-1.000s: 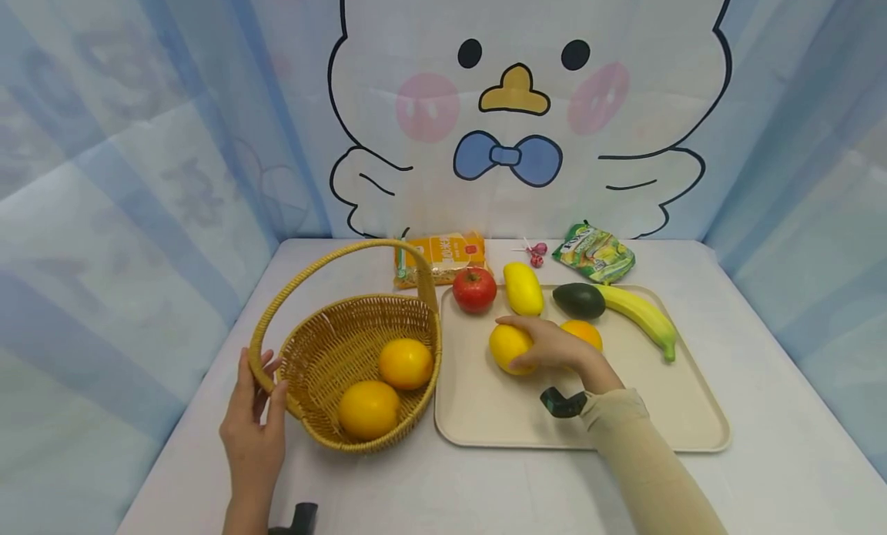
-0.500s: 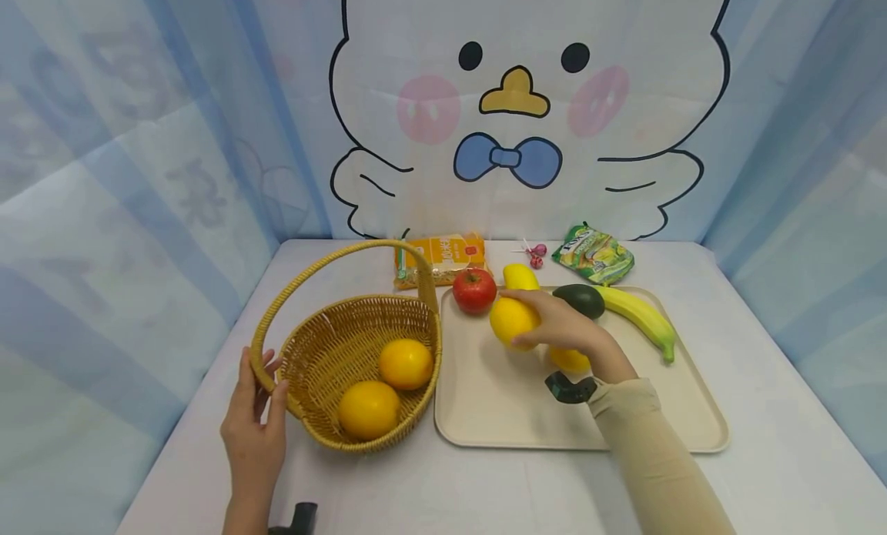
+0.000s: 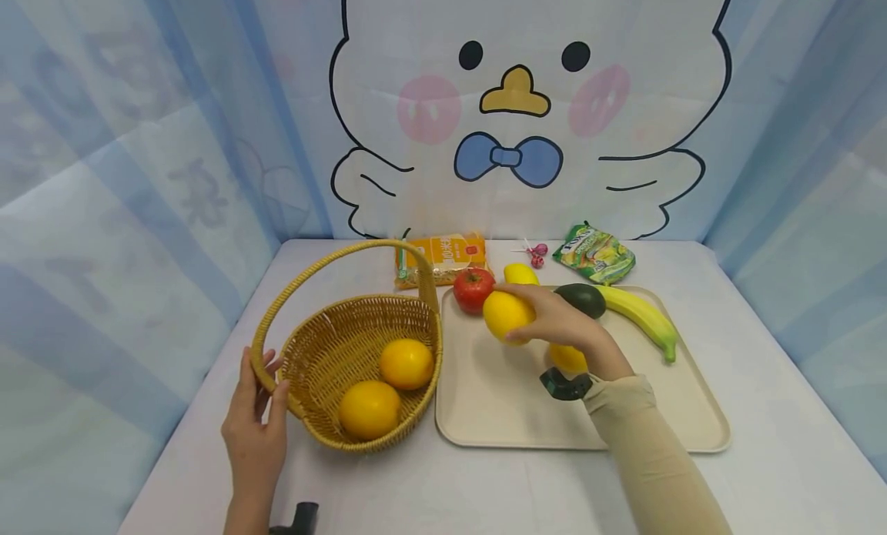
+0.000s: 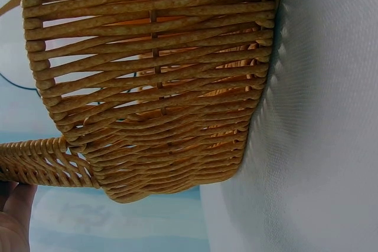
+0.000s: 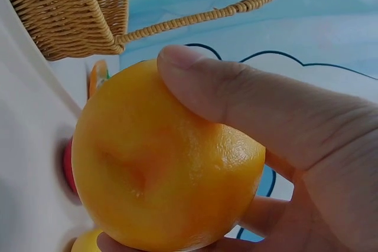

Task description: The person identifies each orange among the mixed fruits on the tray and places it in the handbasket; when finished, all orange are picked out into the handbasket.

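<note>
My right hand [image 3: 554, 323] grips a yellow-orange fruit [image 3: 507, 316] and holds it above the left part of the beige tray [image 3: 499, 412]; the right wrist view shows the thumb [image 5: 236, 95] pressed over the fruit [image 5: 165, 169]. My left hand [image 3: 255, 412] holds the foot of the wicker basket's handle [image 3: 262, 369] at the basket's [image 3: 326, 342] left side. Two similar yellow-orange fruits [image 3: 406, 363] [image 3: 368, 409] lie in the basket. The left wrist view shows the basket wall [image 4: 153, 87] close up, with a bit of the hand [image 4: 15, 216].
On the tray lie a red apple [image 3: 472, 288], a yellow fruit [image 3: 521, 274], a dark avocado [image 3: 580, 299], a banana [image 3: 640, 315] and an orange fruit [image 3: 567, 358] partly behind my hand. An orange packet [image 3: 443, 254], lollipops [image 3: 535, 252] and a green packet [image 3: 596, 254] sit at the back.
My right hand has lifted the yellow-orange fruit off the tray and carried it up and to the left, toward the basket. The left hand and the basket have stayed still.
</note>
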A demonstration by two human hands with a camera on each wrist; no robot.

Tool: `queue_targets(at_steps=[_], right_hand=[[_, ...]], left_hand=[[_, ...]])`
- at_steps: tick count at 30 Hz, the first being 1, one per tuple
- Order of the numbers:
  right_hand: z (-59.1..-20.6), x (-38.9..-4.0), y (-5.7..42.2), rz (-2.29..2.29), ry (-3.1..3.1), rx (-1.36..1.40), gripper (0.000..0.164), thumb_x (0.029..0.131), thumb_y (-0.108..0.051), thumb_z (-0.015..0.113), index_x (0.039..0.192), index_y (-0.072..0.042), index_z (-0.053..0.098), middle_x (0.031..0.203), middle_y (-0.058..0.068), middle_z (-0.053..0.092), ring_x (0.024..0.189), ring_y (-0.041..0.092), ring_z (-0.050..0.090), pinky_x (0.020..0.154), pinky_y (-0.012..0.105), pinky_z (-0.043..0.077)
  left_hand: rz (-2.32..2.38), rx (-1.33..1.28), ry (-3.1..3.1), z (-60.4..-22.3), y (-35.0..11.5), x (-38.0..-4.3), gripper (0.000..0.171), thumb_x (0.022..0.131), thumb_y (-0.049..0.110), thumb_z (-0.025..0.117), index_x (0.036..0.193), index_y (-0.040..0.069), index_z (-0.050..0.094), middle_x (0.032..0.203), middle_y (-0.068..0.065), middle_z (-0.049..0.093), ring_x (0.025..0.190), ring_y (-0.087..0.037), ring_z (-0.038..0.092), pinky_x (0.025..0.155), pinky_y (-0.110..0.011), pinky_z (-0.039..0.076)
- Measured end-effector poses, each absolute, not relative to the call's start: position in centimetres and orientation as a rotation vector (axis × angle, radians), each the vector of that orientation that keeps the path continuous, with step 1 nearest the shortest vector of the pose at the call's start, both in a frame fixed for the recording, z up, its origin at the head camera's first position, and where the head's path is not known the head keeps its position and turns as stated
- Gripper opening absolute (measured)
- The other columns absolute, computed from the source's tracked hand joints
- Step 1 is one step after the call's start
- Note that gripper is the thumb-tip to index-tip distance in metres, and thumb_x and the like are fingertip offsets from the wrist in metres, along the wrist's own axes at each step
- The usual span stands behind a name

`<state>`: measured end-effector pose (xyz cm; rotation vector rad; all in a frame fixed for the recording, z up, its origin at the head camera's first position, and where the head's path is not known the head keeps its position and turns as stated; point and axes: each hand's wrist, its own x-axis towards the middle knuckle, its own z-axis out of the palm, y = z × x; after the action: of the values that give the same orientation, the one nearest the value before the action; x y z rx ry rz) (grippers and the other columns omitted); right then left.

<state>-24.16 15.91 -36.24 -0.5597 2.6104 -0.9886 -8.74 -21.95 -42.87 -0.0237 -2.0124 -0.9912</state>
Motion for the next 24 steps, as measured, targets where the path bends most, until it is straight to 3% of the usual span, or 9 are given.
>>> queue_targets(at_steps=[20, 24], right_hand=[[-35.3, -23.7, 14.0, -1.008, 2.603, -0.646, 0.075, 0.075, -0.028, 0.078, 0.141, -0.031, 0.041, 0.142, 0.004, 0.043, 0.123, 0.03, 0.041, 0.107, 0.059, 0.036], [-35.0, -23.6, 13.4, -1.02, 2.583, -0.638, 0.074, 0.076, -0.029, 0.077, 0.14, -0.035, 0.041, 0.144, 0.002, 0.043, 0.122, 0.028, 0.042, 0.104, 0.054, 0.041]], left_hand=[[-0.991, -0.023, -2.015, -42.9, -22.0, -8.7, 0.076, 0.08, -0.015, 0.062, 0.147, 0.007, 0.032, 0.124, -0.025, 0.058, 0.113, 0.016, 0.048, 0.094, 0.0, 0.039], [-0.989, -0.012, -2.023, -43.0, -22.0, -8.8, 0.076, 0.081, -0.014, 0.062, 0.147, 0.008, 0.032, 0.125, -0.024, 0.058, 0.114, 0.016, 0.047, 0.094, 0.0, 0.038]])
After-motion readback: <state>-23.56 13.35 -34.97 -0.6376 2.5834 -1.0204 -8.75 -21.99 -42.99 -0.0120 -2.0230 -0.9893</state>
